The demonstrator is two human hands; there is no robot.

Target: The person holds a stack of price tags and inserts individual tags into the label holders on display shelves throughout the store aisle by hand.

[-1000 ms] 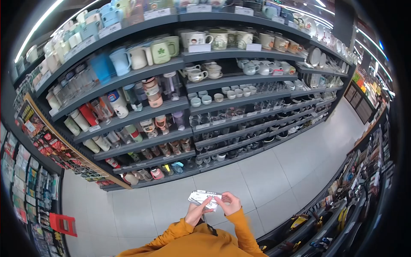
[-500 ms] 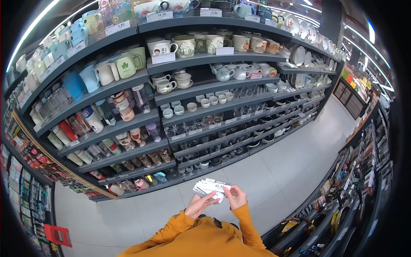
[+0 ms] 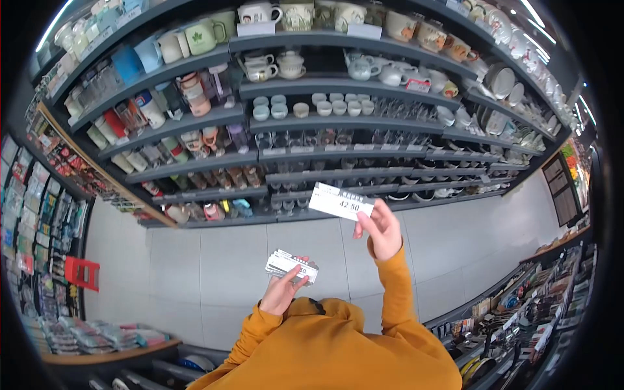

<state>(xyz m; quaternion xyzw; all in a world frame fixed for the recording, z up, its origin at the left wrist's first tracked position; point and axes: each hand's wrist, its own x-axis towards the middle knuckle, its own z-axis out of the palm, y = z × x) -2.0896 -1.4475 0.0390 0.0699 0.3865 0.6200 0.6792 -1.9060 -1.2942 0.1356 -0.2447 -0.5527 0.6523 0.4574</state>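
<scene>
**Price card [image 3: 325, 203] parted from the stack [image 3: 279, 264]**

Half a second earlier, both hands had met over one fanned bundle held before the body; by this moment they had drawn apart. The right hand [image 3: 385, 235] had taken the card printed 42.50 up and forward, while the left hand [image 3: 278, 296] kept the others lower down. For the work in hand, that meant a single card was now handled on its own, separate from the rest.

The right hand was nearly closed, pinching the card at its right end with the thumb against its face; how the fingers sat behind it could not be told. The left hand was folded around the stack, its digits pressed across the top card and partly covering the number, so that only "50" read clearly.

In view, the card stood before the lower shelves [image 3: 286, 43], its gap from them unclear, and the stack showed against the tiled floor [image 3: 237, 260].
</scene>
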